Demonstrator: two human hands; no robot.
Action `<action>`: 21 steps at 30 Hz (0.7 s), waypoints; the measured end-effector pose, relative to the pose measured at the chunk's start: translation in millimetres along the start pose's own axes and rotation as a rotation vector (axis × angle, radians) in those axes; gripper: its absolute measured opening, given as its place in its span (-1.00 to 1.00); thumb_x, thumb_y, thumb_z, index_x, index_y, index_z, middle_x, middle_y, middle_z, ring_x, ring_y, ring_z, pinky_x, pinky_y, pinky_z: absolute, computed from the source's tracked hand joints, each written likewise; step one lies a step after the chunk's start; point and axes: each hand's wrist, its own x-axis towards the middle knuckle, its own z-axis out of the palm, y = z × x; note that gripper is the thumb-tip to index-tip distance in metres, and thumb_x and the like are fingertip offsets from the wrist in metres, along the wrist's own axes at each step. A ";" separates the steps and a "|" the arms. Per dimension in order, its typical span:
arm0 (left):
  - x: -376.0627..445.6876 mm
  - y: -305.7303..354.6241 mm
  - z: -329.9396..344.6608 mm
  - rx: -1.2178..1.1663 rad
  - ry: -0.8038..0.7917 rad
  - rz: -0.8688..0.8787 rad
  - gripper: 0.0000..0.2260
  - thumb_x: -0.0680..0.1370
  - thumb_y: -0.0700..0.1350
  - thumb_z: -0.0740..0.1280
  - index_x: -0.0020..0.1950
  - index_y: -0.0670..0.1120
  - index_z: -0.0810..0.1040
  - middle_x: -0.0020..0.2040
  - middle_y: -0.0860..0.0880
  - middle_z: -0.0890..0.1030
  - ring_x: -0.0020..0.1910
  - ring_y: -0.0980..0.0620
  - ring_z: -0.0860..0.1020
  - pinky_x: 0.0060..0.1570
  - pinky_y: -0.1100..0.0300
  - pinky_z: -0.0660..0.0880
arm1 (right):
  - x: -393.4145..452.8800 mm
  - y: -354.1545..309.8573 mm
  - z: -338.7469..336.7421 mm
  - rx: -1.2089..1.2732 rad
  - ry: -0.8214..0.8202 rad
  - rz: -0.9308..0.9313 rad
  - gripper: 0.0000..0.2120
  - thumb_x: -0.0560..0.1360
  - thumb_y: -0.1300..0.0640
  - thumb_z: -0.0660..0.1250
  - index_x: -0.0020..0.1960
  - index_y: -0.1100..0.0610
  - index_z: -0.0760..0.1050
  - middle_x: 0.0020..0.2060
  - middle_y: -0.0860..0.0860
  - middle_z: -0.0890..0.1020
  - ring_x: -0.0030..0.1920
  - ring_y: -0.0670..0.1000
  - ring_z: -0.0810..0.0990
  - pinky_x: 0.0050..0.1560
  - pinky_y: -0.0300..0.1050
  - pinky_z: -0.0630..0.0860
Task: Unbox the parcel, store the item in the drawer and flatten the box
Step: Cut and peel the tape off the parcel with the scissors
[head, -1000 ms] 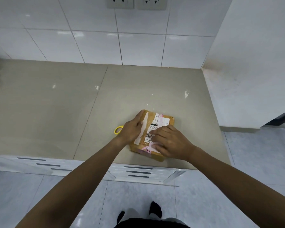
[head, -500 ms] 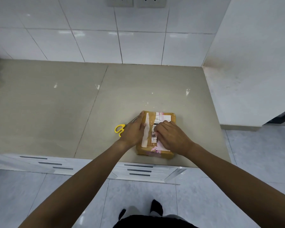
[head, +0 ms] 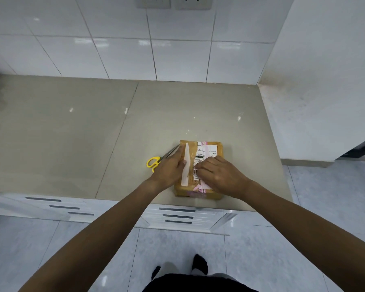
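A small brown cardboard parcel (head: 216, 147) with white tape and a shipping label lies flat near the front edge of the beige countertop (head: 72, 133). My left hand (head: 170, 168) presses against the parcel's left side and holds it. My right hand (head: 220, 175) rests on top, its fingertips pinched on the label or tape near the middle. White drawers (head: 178, 216) with dark slot handles sit shut below the counter, right under the parcel.
Yellow-handled scissors (head: 154, 161) lie on the counter just left of the parcel, partly under my left hand. A white tiled wall with sockets stands behind, and a white panel (head: 325, 81) borders the counter on the right. More drawers (head: 51, 204) are lower left.
The parcel has been turned from a slanted position to square with the counter edge. More of the scissors shows. My right fingertips have moved toward the label's middle.
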 end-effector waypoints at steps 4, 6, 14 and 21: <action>-11.1 4.1 -0.3 0.060 0.035 0.076 -0.50 0.64 -0.14 0.15 0.57 -0.06 0.11 0.54 -0.09 0.23 0.50 -0.09 0.23 0.42 0.08 0.26 | 0.1 -0.5 1.3 0.012 -0.017 0.016 -0.85 0.54 0.17 0.26 0.06 0.20 0.54 0.02 0.12 0.63 -0.06 0.16 0.60 -0.11 0.03 0.52; -20.5 5.0 -1.1 0.200 0.066 0.184 -0.50 0.61 -0.13 0.14 0.55 -0.06 0.16 0.57 -0.10 0.13 0.52 -0.09 0.17 0.41 0.03 0.29 | -0.1 0.4 -2.3 0.109 -0.041 0.046 -0.79 0.54 0.14 0.23 0.08 0.19 0.56 0.04 0.11 0.64 -0.01 0.14 0.60 -0.05 0.03 0.54; -19.0 7.5 -11.1 0.213 -0.003 0.156 -0.37 0.52 -0.21 0.24 0.57 -0.09 0.10 0.45 -0.16 0.36 0.30 -0.21 0.45 0.14 -0.10 0.50 | 4.6 10.5 -5.0 0.007 -0.072 -0.108 -0.78 0.43 0.20 0.45 0.07 0.17 0.58 0.02 0.10 0.66 -0.02 0.13 0.62 -0.12 -0.04 0.56; -20.0 10.0 -8.2 0.147 -0.039 0.100 -0.33 0.47 -0.04 0.23 0.57 -0.03 0.09 0.39 -0.13 0.45 0.17 -0.15 0.53 0.08 0.03 0.50 | 2.1 7.9 3.9 -0.099 -0.010 -0.105 -0.86 0.54 0.20 0.27 0.09 0.18 0.49 0.02 0.12 0.63 -0.06 0.12 0.58 -0.11 -0.03 0.47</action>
